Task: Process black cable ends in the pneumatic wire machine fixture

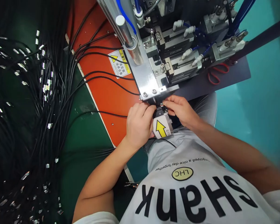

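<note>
My left hand [140, 123] is closed at the front edge of a metal machine plate [147, 82]. A thin black cable [112, 114] runs in from the left and disappears at this hand; its fingertips are partly hidden. My right hand [180, 110] has thumb and forefinger pinched together beside a small black and metal fixture [161, 110]. What lies between those fingers is too small to make out. Just below the fixture, between both hands, is a pale block with a yellow arrow label [162, 127].
Pneumatic cylinders [184, 67] with blue hoses stand behind the plate. Red-handled scissors [218, 73] lie at the right. Bundles of black cables [53, 77] with shiny ends cover the green surface at left. A warning label [120, 63] sits on the orange board [102, 102].
</note>
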`<action>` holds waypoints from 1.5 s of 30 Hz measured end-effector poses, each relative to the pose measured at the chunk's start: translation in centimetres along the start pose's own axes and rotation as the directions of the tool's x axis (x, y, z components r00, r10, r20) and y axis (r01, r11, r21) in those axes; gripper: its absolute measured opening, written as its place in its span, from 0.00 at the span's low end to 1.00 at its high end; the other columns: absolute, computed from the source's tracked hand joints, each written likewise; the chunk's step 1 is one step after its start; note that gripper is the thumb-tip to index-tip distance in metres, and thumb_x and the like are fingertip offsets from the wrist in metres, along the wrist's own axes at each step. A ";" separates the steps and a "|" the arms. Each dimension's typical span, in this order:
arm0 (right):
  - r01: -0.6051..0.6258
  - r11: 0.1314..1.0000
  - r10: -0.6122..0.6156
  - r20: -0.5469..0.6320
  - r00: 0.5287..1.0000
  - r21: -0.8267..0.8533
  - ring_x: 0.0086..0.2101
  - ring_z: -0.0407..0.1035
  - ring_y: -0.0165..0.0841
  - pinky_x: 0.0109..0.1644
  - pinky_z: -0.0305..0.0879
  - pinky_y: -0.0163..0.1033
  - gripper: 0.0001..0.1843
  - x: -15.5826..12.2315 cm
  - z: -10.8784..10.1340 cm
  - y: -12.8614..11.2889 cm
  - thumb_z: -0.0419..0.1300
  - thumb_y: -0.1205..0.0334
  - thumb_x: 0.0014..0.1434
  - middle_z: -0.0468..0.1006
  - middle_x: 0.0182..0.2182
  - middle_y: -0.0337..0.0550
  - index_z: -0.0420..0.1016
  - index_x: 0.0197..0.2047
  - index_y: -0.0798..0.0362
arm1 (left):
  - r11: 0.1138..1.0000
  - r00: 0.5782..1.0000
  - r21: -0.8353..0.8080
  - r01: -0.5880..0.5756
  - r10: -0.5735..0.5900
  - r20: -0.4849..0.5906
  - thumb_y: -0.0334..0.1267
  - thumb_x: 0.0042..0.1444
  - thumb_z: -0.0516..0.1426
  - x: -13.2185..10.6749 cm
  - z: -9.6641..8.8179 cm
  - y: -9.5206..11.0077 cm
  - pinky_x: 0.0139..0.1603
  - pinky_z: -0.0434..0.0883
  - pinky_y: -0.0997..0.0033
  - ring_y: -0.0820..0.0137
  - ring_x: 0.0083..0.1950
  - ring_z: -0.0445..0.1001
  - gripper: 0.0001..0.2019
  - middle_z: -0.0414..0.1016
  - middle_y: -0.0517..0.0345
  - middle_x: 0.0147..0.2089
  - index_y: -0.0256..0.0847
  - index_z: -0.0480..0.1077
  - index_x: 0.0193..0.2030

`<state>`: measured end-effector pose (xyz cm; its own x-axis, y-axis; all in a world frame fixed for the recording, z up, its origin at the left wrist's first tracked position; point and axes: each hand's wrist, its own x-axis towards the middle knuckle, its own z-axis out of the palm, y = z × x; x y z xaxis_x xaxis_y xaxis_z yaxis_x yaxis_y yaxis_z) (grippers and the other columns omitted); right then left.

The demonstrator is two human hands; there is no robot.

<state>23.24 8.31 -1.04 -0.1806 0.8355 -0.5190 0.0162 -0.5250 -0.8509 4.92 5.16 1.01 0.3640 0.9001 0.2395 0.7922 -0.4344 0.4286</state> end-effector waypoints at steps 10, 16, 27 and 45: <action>0.402 0.746 -0.489 -0.028 0.872 -0.531 0.42 0.73 0.37 0.47 0.68 0.43 0.13 -2.9 -1.5 0.7 0.55 0.59 0.67 0.79 0.46 0.45 0.78 0.50 0.47 | 0.999 1.000 -0.032 -0.027 0.027 0.008 0.30 0.65 0.50 -0.9 -0.2 -0.3 0.44 0.70 0.62 0.62 0.46 0.69 0.15 0.71 0.46 0.44 0.39 0.72 0.54; 0.135 0.977 -0.138 -0.006 0.990 -0.166 0.22 0.64 0.27 0.27 0.62 0.37 0.15 -0.6 -1.5 0.6 0.60 0.48 0.63 0.77 0.31 0.39 0.74 0.35 0.52 | 0.996 1.000 -0.087 -0.011 0.011 -0.005 0.28 0.64 0.50 -0.8 -0.2 -0.4 0.47 0.71 0.64 0.64 0.47 0.70 0.15 0.70 0.47 0.44 0.38 0.72 0.53; 0.017 1.000 -0.017 0.002 1.000 0.008 0.19 0.59 0.23 0.24 0.55 0.34 0.15 0.2 -0.7 -0.2 0.67 0.52 0.57 0.70 0.22 0.35 0.71 0.28 0.54 | 0.993 1.000 -0.117 -0.012 0.012 -0.005 0.27 0.63 0.49 -1.3 0.0 -0.3 0.48 0.72 0.63 0.64 0.49 0.69 0.18 0.70 0.47 0.46 0.40 0.71 0.56; -0.092 0.983 0.084 0.056 0.995 0.161 0.21 0.64 0.22 0.25 0.55 0.32 0.24 -1.1 -2.9 0.8 0.65 0.40 0.56 0.72 0.28 0.36 0.75 0.34 0.55 | 0.993 1.000 -0.115 -0.001 0.001 0.001 0.28 0.65 0.49 -1.5 -0.9 0.4 0.51 0.72 0.62 0.64 0.50 0.71 0.15 0.72 0.47 0.47 0.38 0.70 0.54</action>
<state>26.28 7.45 -1.36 -0.2334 0.7781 -0.5832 -0.1259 -0.6189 -0.7753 4.22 3.64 1.63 0.3656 0.8995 0.2391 0.7303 -0.4365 0.5256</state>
